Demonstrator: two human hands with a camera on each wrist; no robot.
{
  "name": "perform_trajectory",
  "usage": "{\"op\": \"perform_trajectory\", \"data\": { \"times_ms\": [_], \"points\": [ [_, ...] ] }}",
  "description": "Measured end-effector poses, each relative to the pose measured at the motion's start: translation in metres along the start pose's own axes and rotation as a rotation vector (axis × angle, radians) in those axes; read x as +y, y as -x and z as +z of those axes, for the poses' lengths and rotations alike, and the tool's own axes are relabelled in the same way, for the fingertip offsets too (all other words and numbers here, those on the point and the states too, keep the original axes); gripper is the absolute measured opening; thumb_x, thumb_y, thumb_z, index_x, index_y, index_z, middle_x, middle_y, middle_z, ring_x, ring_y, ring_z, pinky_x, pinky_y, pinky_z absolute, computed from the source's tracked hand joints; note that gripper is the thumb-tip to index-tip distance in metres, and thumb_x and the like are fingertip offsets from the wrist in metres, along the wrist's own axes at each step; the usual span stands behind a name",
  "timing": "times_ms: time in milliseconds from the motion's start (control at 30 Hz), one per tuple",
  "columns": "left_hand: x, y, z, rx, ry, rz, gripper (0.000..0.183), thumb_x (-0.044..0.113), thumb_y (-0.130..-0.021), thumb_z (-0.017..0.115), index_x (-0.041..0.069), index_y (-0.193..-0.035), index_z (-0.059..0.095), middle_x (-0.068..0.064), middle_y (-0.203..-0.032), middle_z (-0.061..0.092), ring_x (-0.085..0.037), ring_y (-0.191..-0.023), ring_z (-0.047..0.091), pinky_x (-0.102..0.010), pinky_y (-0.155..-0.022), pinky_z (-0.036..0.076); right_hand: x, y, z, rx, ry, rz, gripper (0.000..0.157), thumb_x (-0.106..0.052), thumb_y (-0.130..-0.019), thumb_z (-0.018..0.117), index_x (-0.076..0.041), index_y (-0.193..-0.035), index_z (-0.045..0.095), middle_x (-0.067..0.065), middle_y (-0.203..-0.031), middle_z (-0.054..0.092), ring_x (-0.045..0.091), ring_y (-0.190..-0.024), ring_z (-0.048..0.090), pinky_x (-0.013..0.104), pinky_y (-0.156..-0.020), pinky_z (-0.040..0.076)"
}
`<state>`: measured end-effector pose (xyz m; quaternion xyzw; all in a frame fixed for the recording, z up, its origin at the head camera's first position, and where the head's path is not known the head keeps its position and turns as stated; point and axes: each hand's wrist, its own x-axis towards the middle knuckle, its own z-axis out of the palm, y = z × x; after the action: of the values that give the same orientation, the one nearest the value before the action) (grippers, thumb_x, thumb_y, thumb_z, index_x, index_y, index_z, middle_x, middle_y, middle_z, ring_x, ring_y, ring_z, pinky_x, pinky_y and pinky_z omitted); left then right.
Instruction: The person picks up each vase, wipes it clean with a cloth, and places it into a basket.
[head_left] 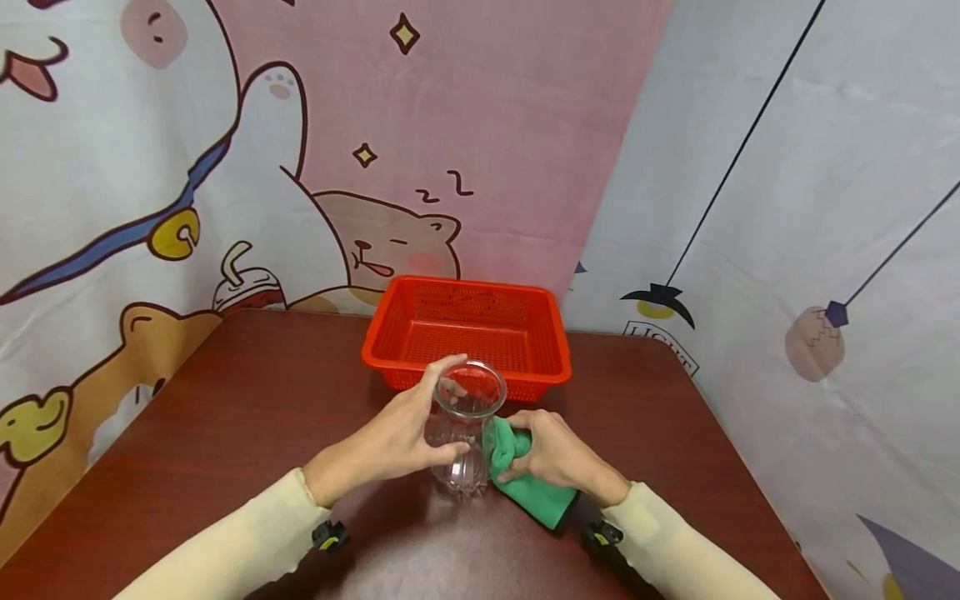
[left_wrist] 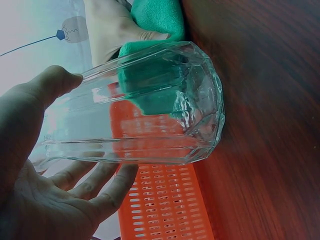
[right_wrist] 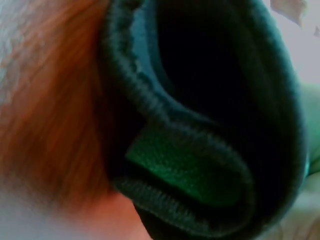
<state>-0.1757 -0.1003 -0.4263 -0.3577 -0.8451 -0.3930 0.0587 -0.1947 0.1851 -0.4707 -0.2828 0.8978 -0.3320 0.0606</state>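
A clear glass vase [head_left: 459, 442] with a round rim and ribbed sides stands a little tilted in front of the basket. My left hand [head_left: 408, 429] grips it from the left, thumb on the near side and fingers around the far side; the left wrist view shows the vase [left_wrist: 150, 145] between thumb and fingers. On its right side, my right hand [head_left: 558, 450] holds a folded green cloth [head_left: 543, 500] against the glass. The cloth [right_wrist: 185, 165] fills much of the right wrist view, close and blurred, and hides the right fingers there.
Behind the vase an orange-red plastic basket [head_left: 468, 342] with perforated walls sits at the back of the dark reddish-brown table [head_left: 292, 392]. A printed cartoon curtain [head_left: 510, 125] hangs behind and beside the table.
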Motion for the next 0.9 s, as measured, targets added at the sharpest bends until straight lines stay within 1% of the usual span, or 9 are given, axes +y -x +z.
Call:
{"op": "perform_trajectory", "data": {
  "times_ms": [167,267,433,533,667,833,900],
  "points": [
    [-0.0011,0.0001,0.0002,0.005,-0.008,0.006,0.113,0.033,-0.081,0.089,0.036,-0.162,0.01,-0.005,-0.127,0.063,-0.015,-0.115,0.064,-0.039,-0.095,0.054,0.0,-0.0002,-0.0002,-0.012,-0.051,-0.003,0.069,-0.032,-0.067,0.099,-0.035,-0.129,0.07,-0.023,-0.109,0.071,0.003,-0.094,0.067,0.027,-0.083,0.056],
    [-0.0008,-0.0002,0.0001,0.009,-0.007,0.011,0.113,0.032,-0.081,0.09,0.036,-0.162,0.011,-0.005,-0.127,0.063,-0.015,-0.115,0.063,-0.039,-0.095,0.054,-0.0005,-0.0005,-0.0002,-0.008,-0.056,-0.006,0.072,-0.033,-0.067,0.1,-0.038,-0.131,0.068,-0.024,-0.11,0.071,0.003,-0.093,0.067,0.027,-0.083,0.056],
    [0.0005,0.0004,0.0002,0.004,0.003,0.006,0.114,0.031,-0.081,0.09,0.036,-0.162,0.01,-0.005,-0.128,0.062,-0.018,-0.116,0.064,-0.042,-0.096,0.054,0.0001,0.0003,0.0002,0.003,-0.044,0.003,0.073,-0.036,-0.067,0.099,-0.038,-0.132,0.068,-0.025,-0.112,0.071,0.003,-0.09,0.067,0.027,-0.082,0.055],
    [0.0008,0.0009,0.0006,-0.002,0.001,-0.004,0.114,0.032,-0.081,0.089,0.037,-0.162,0.01,-0.004,-0.128,0.063,-0.018,-0.117,0.064,-0.041,-0.096,0.055,0.0005,0.0011,0.0004,0.015,-0.037,0.008,0.074,-0.037,-0.066,0.1,-0.036,-0.133,0.068,-0.025,-0.114,0.071,0.004,-0.092,0.067,0.027,-0.083,0.055],
    [0.0002,0.0009,0.0007,-0.005,-0.006,-0.005,0.114,0.033,-0.081,0.089,0.037,-0.162,0.009,-0.003,-0.129,0.063,-0.018,-0.117,0.064,-0.04,-0.096,0.054,-0.0001,0.002,0.0007,0.041,-0.043,0.009,0.073,-0.037,-0.066,0.1,-0.035,-0.132,0.069,-0.024,-0.113,0.071,0.003,-0.096,0.067,0.027,-0.084,0.055],
    [-0.0012,-0.0015,-0.0008,-0.007,-0.005,0.008,0.113,0.033,-0.081,0.089,0.035,-0.163,0.01,0.002,-0.127,0.062,-0.02,-0.117,0.065,-0.04,-0.098,0.053,-0.0041,0.0009,-0.0023,0.091,-0.068,0.008,0.071,-0.036,-0.067,0.099,-0.039,-0.131,0.069,-0.023,-0.111,0.071,0.004,-0.092,0.067,0.027,-0.079,0.056],
    [-0.0022,-0.0031,-0.0015,-0.006,-0.006,0.012,0.113,0.033,-0.081,0.089,0.035,-0.163,0.01,0.004,-0.126,0.062,-0.02,-0.116,0.065,-0.039,-0.097,0.054,-0.0064,0.0,-0.0044,0.12,-0.069,-0.006,0.072,-0.036,-0.068,0.099,-0.039,-0.133,0.068,-0.023,-0.114,0.071,0.005,-0.092,0.066,0.027,-0.078,0.056]
  ]
}}
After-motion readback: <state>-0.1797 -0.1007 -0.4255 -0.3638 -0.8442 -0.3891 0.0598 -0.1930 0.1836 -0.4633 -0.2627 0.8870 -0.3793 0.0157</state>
